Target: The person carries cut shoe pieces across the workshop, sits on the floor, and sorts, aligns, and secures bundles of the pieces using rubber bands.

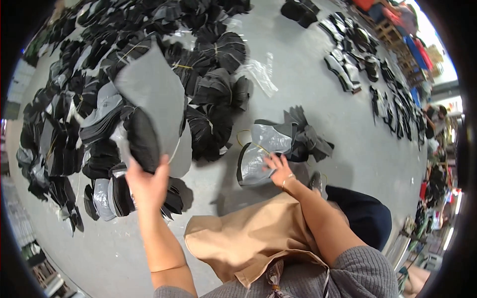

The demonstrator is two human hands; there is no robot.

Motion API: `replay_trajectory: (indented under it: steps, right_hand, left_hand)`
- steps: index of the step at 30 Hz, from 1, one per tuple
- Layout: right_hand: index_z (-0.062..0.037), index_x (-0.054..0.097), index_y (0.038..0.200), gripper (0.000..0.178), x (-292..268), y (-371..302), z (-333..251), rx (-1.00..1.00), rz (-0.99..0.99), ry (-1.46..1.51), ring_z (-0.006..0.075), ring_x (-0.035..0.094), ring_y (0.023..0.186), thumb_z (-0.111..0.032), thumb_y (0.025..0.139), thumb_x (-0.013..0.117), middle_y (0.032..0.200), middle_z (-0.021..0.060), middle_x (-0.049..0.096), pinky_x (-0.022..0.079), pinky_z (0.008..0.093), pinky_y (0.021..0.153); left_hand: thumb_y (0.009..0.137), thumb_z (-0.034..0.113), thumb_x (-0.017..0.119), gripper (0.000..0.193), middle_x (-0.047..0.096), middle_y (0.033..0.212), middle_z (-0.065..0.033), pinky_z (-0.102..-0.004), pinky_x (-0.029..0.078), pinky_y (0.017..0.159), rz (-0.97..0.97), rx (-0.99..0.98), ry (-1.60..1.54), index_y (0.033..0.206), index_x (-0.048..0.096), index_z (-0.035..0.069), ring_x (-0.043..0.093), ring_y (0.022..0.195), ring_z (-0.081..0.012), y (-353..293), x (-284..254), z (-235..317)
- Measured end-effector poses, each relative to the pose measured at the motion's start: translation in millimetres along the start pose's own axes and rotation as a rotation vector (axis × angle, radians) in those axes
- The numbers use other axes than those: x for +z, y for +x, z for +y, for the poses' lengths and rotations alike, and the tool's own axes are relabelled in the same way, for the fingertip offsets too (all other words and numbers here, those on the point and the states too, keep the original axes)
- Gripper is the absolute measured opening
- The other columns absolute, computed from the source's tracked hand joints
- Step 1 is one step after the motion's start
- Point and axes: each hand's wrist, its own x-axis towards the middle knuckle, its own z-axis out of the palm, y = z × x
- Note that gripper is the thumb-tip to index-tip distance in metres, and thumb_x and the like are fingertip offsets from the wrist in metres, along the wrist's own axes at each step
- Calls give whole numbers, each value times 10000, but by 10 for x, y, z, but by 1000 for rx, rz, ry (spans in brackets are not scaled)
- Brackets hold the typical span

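Observation:
My left hand (148, 183) is raised and grips a stack of cut fabric pieces (151, 107), grey on the outer face and black at the lower end, held up over the floor. My right hand (278, 169) reaches down with fingers spread onto a stack of shiny grey pieces with black edges (258, 154) lying on the grey floor. A yellow rubber band (244, 136) lies beside that stack. A heap of dark grey pieces (303, 134) rests just behind it. A tan apron (248, 238) hangs in front of me.
Many bundles of black and grey cut pieces (99, 99) cover the floor at left and top. A clear plastic bag (258, 74) lies in the middle. More black pieces run in rows (367, 64) at upper right, near wooden pallets (397, 39). Other people stand at the right rim.

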Motion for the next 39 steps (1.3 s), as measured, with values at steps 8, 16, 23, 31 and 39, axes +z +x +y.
replay_trajectory:
  steps: [8,16,23,31,39]
  right_hand:
    - [-81,605,968,243,111,-6,-258,327,612,557,275,533,966,-36,732,564,995,96,577,427,363,864]
    - [-76,504,1201,349,-125,392,-95,-348,-130,2942,200,504,1095,-183,868,499,1214,40,530,393,363,951]
    - [-15,546,1127,381,69,153,5,531,237,2161,110,578,900,-142,792,675,1037,45,606,480,278,786]
    - [-43,578,963,273,574,684,52,608,-110,826,286,553,974,-246,786,622,995,132,583,465,415,801]
    - [-45,639,1009,264,546,234,245,603,150,2448,253,613,842,-225,869,505,979,110,647,457,342,845]
  left_hand:
    - [606,22,656,724,456,1192,-189,-415,417,892,-177,346,417,1284,409,80,488,1055,-384,-577,931,-108]
    - [654,69,750,571,610,1011,-108,-315,464,819,-772,-544,-448,1150,487,-36,582,892,-185,-333,719,-80]
    - [592,39,800,681,579,1081,-108,-342,437,878,-843,-451,-385,1186,476,-38,556,971,-214,-460,292,-1097]
    - [686,30,687,554,591,1050,-104,-368,497,737,-1164,-186,130,1200,484,-13,600,858,-226,-82,1322,-1085]
    - [755,103,617,565,548,1097,-103,-384,496,708,-940,41,336,1272,404,21,604,840,-241,-722,2427,-1239]
